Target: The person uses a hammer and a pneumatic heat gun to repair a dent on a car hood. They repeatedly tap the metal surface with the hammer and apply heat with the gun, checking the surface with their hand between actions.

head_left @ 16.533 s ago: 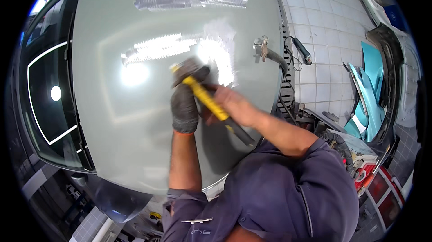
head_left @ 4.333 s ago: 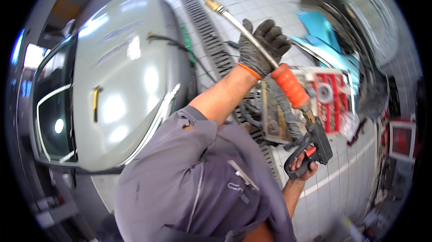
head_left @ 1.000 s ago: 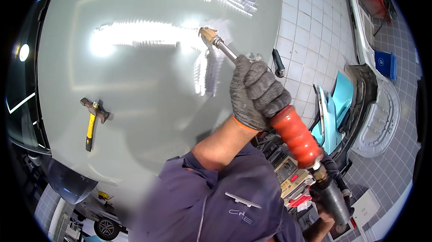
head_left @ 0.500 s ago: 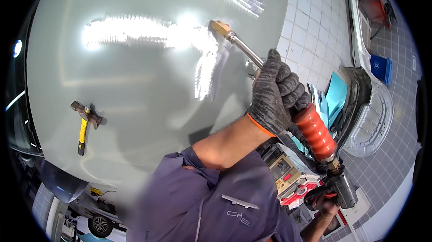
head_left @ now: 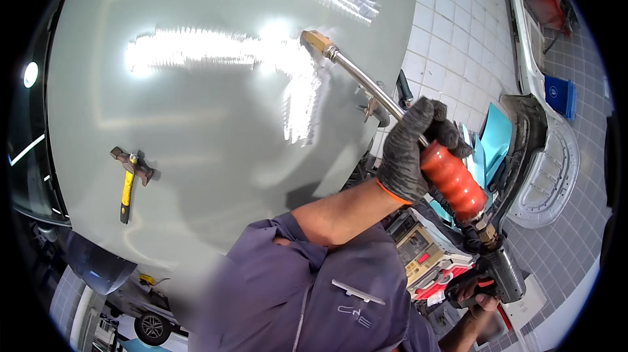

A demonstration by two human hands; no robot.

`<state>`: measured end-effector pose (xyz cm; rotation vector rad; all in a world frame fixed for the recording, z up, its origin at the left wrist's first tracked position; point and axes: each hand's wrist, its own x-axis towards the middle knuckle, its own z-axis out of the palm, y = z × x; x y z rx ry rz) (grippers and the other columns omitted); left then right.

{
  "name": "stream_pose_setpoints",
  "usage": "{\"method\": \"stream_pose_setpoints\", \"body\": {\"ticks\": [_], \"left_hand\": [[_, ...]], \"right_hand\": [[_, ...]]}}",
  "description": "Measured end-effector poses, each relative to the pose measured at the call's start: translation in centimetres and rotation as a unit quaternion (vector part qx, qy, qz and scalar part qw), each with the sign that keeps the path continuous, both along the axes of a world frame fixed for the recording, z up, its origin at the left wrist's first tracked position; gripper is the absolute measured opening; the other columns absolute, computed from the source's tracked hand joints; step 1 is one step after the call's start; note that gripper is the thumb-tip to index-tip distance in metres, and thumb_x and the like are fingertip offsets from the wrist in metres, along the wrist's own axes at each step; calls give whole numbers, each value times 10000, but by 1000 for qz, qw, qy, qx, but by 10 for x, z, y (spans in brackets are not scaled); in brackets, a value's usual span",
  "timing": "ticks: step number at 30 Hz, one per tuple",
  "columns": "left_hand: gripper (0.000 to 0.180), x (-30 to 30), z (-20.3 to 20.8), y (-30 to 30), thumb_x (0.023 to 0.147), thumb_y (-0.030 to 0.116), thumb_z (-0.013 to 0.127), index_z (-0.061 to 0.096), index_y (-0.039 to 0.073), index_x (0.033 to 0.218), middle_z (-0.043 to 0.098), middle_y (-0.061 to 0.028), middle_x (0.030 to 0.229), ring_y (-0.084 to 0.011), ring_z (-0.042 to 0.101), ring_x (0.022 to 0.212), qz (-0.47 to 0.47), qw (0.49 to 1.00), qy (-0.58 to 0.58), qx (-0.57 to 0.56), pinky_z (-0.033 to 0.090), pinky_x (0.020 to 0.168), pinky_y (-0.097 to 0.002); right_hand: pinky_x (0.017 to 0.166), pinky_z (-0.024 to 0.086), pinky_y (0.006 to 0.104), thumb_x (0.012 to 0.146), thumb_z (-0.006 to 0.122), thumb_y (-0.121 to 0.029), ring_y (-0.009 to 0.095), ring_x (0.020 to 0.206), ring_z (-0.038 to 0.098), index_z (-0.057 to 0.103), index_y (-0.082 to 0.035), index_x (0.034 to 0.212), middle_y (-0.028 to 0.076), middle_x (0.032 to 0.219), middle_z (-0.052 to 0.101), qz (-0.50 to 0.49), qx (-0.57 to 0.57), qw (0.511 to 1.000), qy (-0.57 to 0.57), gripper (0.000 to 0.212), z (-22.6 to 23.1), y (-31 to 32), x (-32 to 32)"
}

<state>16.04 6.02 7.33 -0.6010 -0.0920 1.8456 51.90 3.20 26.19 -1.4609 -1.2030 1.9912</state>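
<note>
A long dent-pulling tool slants across the view; its brass tip (head_left: 318, 42) meets a bright bare-metal patch (head_left: 196, 48) on the grey-green car panel (head_left: 216, 162). My left hand (head_left: 418, 139), in a dark striped glove with an orange cuff, closes round its steel rod (head_left: 369, 84) just above the ribbed red sleeve (head_left: 454, 178). My right hand (head_left: 483, 306), bare, grips the black pistol handle (head_left: 500, 277) at the lower end; the handle partly hides its fingers. A hammer (head_left: 129, 185) with a yellow and black handle lies on the panel at left.
Right of the panel is a white tiled floor (head_left: 451, 31). A silver car part (head_left: 543, 175) and a blue box (head_left: 560, 97) stand farther right. Beige-and-red equipment (head_left: 425, 257) sits beside my body. A car wheel (head_left: 152, 328) shows at lower left.
My left hand has shifted down the rod toward the red sleeve, showing more rod above it. The brass tip stays at the metal patch; the whole view has shifted slightly.
</note>
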Motion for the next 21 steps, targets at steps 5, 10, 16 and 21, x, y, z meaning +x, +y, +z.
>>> {"method": "stream_pose_setpoints", "body": {"ticks": [5,10,16,21], "left_hand": [[281,2,13,-5,1024,337,582,620,61,984,661,-96,773,-247,645,719,-51,992,56,-98,563,718,-436],[325,-40,32,-8,1027,412,563,553,121,882,530,-19,684,-214,554,633,-76,967,57,-235,529,667,-369],[546,-45,-10,-26,989,665,485,390,229,675,274,103,517,-82,265,446,57,981,-81,165,274,443,-264],[448,-30,1,-25,1025,548,503,466,193,754,362,77,582,-104,386,520,42,991,-49,119,433,563,-300]], "right_hand": [[436,505,402,792,637,-177,284,454,557,511,43,1201,145,615,542,36,-6,999,12,480,-22,10,-37],[459,543,419,755,727,-166,308,472,596,532,72,1209,181,643,600,-51,-82,995,36,548,-18,1,-42],[688,533,441,882,671,-351,343,745,669,589,93,1141,184,846,679,385,347,815,-260,521,-4,0,-18],[691,548,411,832,722,-249,299,729,675,597,81,1055,176,811,675,230,288,906,-208,417,-15,-20,27]]}}
